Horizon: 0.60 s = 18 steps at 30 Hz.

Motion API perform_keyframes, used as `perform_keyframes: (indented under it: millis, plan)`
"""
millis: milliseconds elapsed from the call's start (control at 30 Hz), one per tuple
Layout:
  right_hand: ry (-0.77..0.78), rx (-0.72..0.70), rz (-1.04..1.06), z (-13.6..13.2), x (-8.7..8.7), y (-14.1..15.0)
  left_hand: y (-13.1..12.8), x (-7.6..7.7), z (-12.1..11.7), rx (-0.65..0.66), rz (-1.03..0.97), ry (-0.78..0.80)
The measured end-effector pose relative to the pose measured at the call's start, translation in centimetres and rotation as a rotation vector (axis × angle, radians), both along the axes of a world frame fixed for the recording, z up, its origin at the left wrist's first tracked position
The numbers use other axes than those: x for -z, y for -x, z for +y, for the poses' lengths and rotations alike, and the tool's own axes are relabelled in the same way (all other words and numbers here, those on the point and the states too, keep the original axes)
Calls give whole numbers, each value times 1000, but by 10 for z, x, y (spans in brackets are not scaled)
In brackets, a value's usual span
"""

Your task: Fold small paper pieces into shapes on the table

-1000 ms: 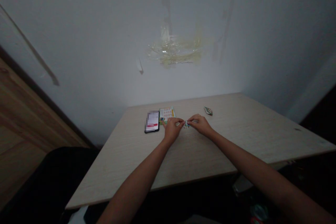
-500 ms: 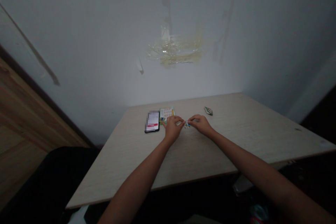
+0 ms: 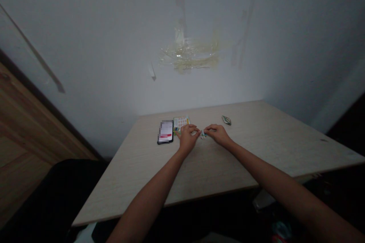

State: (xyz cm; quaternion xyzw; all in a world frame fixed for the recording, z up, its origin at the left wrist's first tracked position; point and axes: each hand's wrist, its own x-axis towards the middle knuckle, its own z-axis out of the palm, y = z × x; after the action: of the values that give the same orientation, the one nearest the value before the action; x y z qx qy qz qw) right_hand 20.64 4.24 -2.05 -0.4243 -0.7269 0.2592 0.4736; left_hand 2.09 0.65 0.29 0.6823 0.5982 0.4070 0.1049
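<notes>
Between my two hands is a small white and blue-green piece [image 3: 203, 135], perhaps paper; its kind is too small to make out. My left hand [image 3: 188, 136] pinches its left side with thumb and fingertips. From the right, my right hand [image 3: 217, 135] pinches the other side. A printed sheet or booklet [image 3: 181, 121] with rows of small pictures lies just behind my left hand, which partly covers it. Left of that sheet is a phone [image 3: 165, 132] with a lit screen, part of it pixelated.
A small folded, printed packet [image 3: 226, 120] lies beyond my right hand. The pale wooden table [image 3: 148, 171] meets a wall [image 3: 114, 64] with peeling clear tape [image 3: 194, 55]. Wooden panelling [image 3: 25, 129] stands at the left, and dark clutter lies below the table's front edge.
Both hands keep their pinch on the small piece in nearly the same spot. Only a very slight shift of the fingers shows.
</notes>
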Motion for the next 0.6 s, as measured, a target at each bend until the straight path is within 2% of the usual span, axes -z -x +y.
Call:
perform_keyframes:
  millis: [333, 600]
  plan:
    - [152, 53, 216, 8, 3, -4, 3, 2, 4, -22, -59, -42]
    - [163, 97, 259, 14, 7, -5, 5, 3, 7, -70, -50, -83]
